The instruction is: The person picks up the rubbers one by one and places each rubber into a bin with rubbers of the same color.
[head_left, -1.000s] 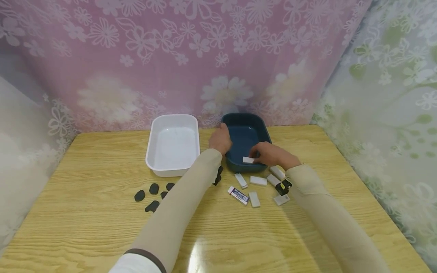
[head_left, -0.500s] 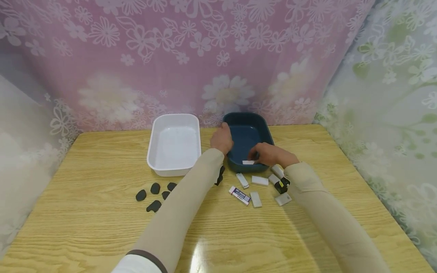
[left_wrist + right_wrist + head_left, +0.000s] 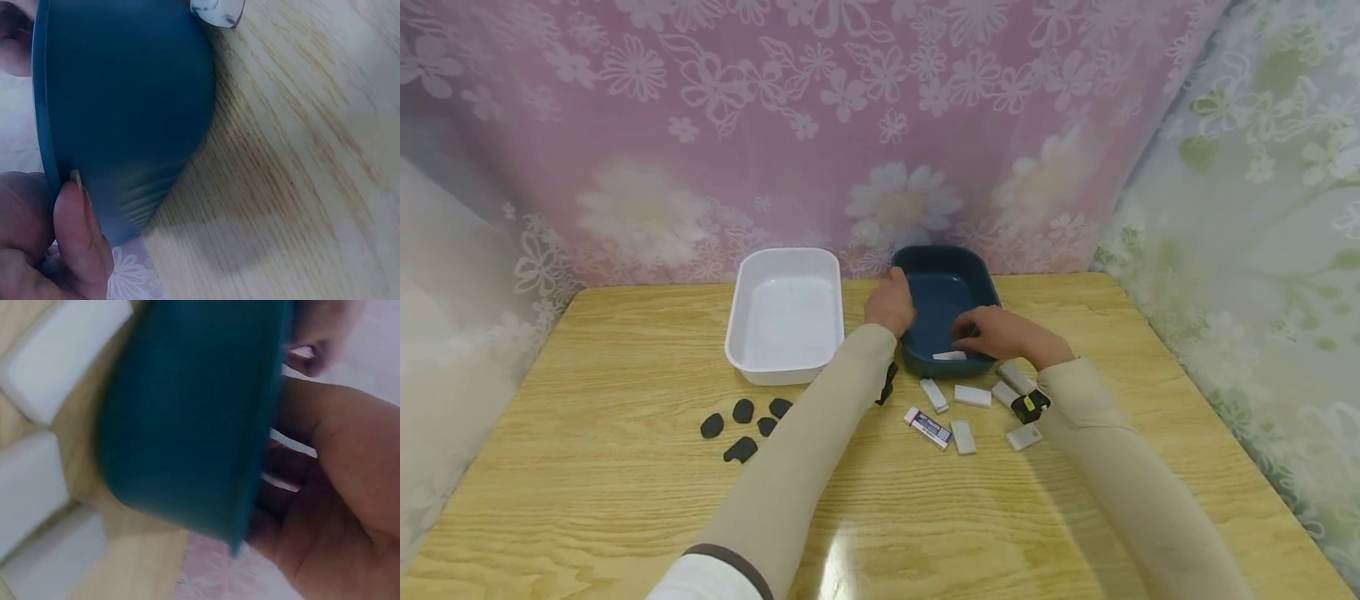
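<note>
My left hand point(image 3: 891, 303) grips the left rim of a dark blue plastic basin point(image 3: 937, 307). In the left wrist view the thumb point(image 3: 81, 237) presses the basin's outer wall, with fingers over the rim. A white eraser point(image 3: 950, 356) lies inside the basin near its front wall. Just above and right of it is my right hand point(image 3: 1000, 335), its fingers loosely bent and apparently apart from the eraser. The right wrist view shows that hand point(image 3: 337, 500) reaching over the rim, its fingertips hidden behind the basin wall.
Several white erasers point(image 3: 973, 396) lie before the basin; one eraser point(image 3: 928, 427) wears a printed sleeve. A white basin point(image 3: 786, 312) stands to the left. Several dark, stone-like pieces point(image 3: 741, 450) lie on the wooden table point(image 3: 587, 500), left of my left forearm. A floral curtain hangs behind.
My right hand has lowered the eraser to the basin's bottom and let go of it, then shifted slightly up and right. The left hand has kept its hold on the rim.
</note>
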Demonstrator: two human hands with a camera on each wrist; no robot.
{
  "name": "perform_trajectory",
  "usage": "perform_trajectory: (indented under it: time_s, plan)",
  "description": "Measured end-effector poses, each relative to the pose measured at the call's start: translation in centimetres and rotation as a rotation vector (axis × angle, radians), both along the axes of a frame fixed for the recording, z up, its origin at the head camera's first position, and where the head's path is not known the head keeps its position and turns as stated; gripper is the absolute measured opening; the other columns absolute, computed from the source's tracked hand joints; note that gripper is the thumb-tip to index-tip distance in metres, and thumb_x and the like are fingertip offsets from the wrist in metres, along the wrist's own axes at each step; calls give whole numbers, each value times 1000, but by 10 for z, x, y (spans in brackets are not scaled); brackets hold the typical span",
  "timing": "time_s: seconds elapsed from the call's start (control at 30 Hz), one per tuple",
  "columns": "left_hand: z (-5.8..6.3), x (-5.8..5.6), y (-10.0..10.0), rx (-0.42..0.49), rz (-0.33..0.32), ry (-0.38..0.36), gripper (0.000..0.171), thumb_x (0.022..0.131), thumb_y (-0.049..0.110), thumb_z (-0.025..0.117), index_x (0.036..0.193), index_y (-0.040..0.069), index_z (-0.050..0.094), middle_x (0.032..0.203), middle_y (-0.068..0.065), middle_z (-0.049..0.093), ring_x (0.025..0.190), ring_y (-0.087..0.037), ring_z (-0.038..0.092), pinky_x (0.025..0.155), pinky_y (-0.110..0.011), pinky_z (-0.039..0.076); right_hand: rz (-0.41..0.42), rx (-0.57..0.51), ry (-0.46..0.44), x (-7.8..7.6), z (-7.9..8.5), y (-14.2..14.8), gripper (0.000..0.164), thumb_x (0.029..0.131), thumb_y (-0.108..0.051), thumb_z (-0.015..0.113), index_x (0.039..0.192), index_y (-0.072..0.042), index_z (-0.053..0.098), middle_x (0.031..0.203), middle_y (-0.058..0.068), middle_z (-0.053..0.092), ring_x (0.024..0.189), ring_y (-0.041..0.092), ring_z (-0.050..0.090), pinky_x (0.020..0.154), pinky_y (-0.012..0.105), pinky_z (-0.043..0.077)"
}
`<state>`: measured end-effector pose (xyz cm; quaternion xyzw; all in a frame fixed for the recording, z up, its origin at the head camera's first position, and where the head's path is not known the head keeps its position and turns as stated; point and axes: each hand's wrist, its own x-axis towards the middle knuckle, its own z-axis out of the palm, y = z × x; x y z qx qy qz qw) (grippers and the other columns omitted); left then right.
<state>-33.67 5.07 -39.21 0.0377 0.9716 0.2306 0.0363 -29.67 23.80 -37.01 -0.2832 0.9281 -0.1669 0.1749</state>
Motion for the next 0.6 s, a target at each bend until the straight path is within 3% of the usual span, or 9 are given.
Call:
perform_trajectory:
  time_s: [0.3, 0.47, 0.6]
  plan:
    - [-2, -4, 3, 6, 16, 13, 55, 90, 15, 63, 137, 5, 35, 98, -12, 63, 71, -27, 62, 61, -40, 51, -144, -159, 223, 35, 17, 31, 23, 98, -18, 56, 115, -5, 65, 107, 8, 65, 95, 22, 61, 83, 44, 48]
    - [-2, -2, 3, 6, 13, 10, 59, 91, 16, 63, 139, 4, 32, 99, -13, 65, 73, -27, 63, 63, -40, 52, -228, -184, 329, 58, 7, 57, 21, 97, -17, 57, 110, -4, 67, 104, 8, 65, 88, 23, 62, 76, 43, 50]
    - [-3, -1, 3, -8, 5, 13, 59, 91, 16, 63, 139, 3, 32, 98, -13, 65, 75, -28, 64, 65, -40, 53, -314, -182, 292, 72, -11, 77, 24, 97, -20, 57, 112, -3, 65, 105, 10, 64, 87, 25, 62, 73, 44, 50]
